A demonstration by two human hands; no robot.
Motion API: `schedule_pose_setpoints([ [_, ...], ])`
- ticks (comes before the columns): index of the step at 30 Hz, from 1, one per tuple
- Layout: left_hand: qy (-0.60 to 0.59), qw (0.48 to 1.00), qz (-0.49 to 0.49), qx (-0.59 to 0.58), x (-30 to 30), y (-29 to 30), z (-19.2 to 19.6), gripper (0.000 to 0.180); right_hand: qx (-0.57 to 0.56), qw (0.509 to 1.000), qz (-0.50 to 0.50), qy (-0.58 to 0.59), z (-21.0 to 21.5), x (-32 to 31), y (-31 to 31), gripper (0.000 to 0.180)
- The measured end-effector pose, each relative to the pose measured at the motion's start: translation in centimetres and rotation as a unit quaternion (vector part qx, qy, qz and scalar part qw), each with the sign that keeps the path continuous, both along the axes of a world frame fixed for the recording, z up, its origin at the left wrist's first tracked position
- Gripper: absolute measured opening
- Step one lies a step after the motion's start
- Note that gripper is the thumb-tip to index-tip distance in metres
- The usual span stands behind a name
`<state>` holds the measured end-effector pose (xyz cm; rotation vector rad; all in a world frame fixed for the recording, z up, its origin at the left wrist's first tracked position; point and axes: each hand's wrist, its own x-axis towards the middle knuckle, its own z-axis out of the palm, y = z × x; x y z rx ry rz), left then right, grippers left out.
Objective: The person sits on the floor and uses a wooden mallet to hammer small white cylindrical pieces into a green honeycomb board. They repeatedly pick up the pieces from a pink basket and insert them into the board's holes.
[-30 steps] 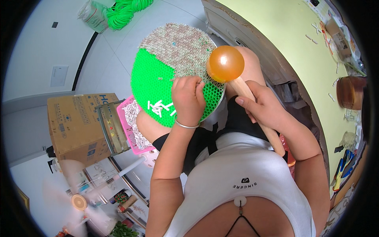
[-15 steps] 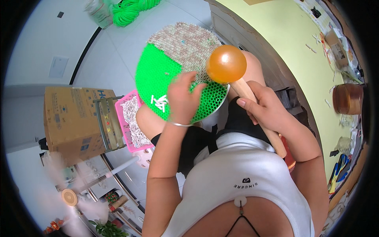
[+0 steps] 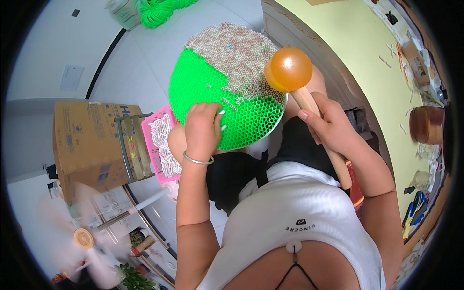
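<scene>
On my lap sits a round green honeycomb disc (image 3: pixel 191 82), its far right part filled with pale little tubes (image 3: pixel 234 53). My left hand (image 3: pixel 202 125), a bangle at its wrist, lies over the disc's near left side with its fingers curled down. Short white tubes (image 3: pixel 223 128) show beside its thumb and fingertips; the rest of that small pile is hidden beneath the hand. My right hand (image 3: pixel 331 121) is wrapped around the wooden handle of a mallet (image 3: pixel 289 68). The mallet's round amber head is raised in front of the disc's right edge.
Left of my knee stands a pink basket (image 3: pixel 153 159) of white tubes. Beyond it are a folding chair (image 3: pixel 133 142), a large carton (image 3: pixel 87 150) and a spinning fan (image 3: pixel 83 238). A pale yellow table (image 3: pixel 377 92) with scattered items runs along the right. Green cord (image 3: pixel 157 13) lies far ahead.
My left hand has moved left and down from the disc's middle onto the white tubes. The mallet in my right hand has shifted slightly right and up. Several more tubes show in the disc's middle.
</scene>
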<state>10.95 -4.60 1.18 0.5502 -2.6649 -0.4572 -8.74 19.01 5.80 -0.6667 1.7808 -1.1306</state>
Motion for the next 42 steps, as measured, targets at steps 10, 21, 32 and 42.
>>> schedule_pose_setpoints([
  [10, 0.127, 0.99, -0.052, 0.02, -6.3, 3.9, -1.4, 0.012, -0.021, 0.999, -0.008, -0.048, -1.7, -0.2, 0.1, 0.033],
  [21, 0.074, 0.993, -0.004, 0.097, -5.6, 4.0, -0.8, 0.02, -0.01, 0.999, 0.023, -0.025, -0.7, 0.0, 0.1, 0.033],
  [32, -0.055, 0.996, -0.067, -0.036, 2.8, -1.4, 1.5, 0.022, 0.021, 0.985, 0.085, 0.149, 0.4, 0.8, -1.2, 0.034],
  [42, 0.145, 0.966, 0.006, 0.216, -1.9, 2.7, 0.4, 0.009, -0.016, 0.999, 0.016, -0.027, -0.8, 0.3, -0.1, 0.032],
])
